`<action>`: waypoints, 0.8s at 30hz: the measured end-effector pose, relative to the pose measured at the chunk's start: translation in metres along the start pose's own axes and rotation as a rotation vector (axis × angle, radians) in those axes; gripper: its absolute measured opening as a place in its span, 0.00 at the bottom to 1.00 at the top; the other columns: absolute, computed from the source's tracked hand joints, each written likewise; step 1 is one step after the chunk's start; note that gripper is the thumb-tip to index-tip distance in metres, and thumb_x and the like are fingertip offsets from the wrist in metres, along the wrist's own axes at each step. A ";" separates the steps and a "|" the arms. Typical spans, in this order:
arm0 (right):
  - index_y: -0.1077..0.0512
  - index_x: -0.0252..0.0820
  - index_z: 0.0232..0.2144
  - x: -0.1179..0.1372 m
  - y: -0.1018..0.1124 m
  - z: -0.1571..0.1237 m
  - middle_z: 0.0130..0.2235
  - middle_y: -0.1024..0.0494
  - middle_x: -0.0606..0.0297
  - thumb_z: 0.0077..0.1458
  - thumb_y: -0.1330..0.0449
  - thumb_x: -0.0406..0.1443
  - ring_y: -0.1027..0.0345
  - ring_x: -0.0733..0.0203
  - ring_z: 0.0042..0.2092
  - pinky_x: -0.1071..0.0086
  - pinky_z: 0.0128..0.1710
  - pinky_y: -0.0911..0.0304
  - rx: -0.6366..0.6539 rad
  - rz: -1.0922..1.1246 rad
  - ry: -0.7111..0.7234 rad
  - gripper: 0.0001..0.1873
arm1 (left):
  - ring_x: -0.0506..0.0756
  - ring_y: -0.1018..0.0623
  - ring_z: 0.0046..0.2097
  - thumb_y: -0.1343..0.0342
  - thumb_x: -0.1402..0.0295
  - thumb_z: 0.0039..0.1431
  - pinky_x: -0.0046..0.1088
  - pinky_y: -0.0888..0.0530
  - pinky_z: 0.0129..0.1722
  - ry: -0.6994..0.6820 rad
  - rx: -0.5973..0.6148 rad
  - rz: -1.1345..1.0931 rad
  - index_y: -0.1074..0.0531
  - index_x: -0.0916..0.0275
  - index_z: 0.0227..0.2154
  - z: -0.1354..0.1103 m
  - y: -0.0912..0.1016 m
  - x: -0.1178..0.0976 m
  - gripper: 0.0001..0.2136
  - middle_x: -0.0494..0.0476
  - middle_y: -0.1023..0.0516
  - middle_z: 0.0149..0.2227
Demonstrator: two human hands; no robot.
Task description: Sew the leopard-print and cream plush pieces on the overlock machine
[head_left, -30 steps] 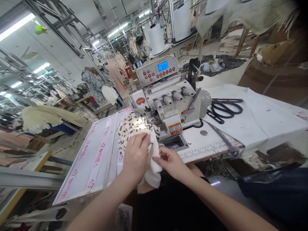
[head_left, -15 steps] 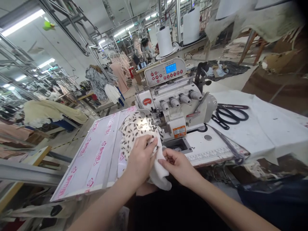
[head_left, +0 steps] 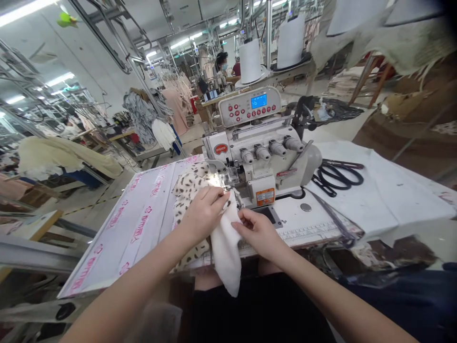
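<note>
White fleece-like fabric strip [head_left: 225, 252] is laid lengthwise from just before the overlock machine's presser foot [head_left: 228, 178] toward the body, its edge pinched between the right hand's [head_left: 259, 232] fingertips, while leopard-print fabric [head_left: 187, 190] just beside it is pressed down by the curled left hand [head_left: 204, 213].

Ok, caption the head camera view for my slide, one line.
Left hand and right hand hold spotted fabric and white fabric at an overlock machine, black-handled scissors beside it.

Scissors [head_left: 338, 175] right of overlock machine [head_left: 259, 164]
</note>
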State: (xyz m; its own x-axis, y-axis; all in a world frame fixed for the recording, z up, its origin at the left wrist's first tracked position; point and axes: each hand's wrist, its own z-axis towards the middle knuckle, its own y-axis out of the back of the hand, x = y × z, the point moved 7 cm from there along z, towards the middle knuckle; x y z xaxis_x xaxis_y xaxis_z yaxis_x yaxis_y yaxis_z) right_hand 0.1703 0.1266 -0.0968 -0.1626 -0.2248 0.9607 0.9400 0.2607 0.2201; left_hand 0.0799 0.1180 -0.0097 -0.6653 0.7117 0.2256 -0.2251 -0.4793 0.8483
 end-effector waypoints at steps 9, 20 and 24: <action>0.41 0.41 0.22 -0.009 -0.003 0.000 0.22 0.43 0.73 0.50 0.46 0.35 0.49 0.68 0.25 0.74 0.26 0.50 -0.001 0.052 -0.016 0.08 | 0.56 0.33 0.41 0.50 0.79 0.51 0.32 0.31 0.40 0.245 -0.023 -0.066 0.33 0.67 0.37 -0.010 0.007 0.006 0.09 0.59 0.33 0.36; 0.38 0.40 0.24 0.004 0.002 -0.008 0.23 0.39 0.71 0.50 0.47 0.34 0.45 0.67 0.26 0.74 0.26 0.47 0.006 0.045 0.015 0.05 | 0.58 0.33 0.43 0.53 0.77 0.57 0.35 0.30 0.42 0.181 -0.007 0.101 0.31 0.70 0.39 -0.016 0.001 -0.015 0.09 0.64 0.33 0.42; 0.37 0.40 0.25 -0.002 -0.002 -0.007 0.23 0.37 0.71 0.51 0.47 0.35 0.44 0.67 0.27 0.74 0.27 0.46 0.006 0.035 -0.006 0.05 | 0.57 0.32 0.42 0.54 0.76 0.57 0.34 0.29 0.41 0.196 0.012 0.117 0.31 0.67 0.39 -0.018 -0.002 -0.012 0.10 0.62 0.33 0.42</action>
State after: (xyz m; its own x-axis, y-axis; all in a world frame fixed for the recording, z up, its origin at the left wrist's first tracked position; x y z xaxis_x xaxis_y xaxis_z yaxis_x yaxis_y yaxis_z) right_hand 0.1715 0.1196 -0.1003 -0.1317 -0.2097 0.9689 0.9432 0.2742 0.1876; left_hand 0.0753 0.1014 -0.0228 -0.8123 0.5376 0.2261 -0.1305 -0.5454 0.8280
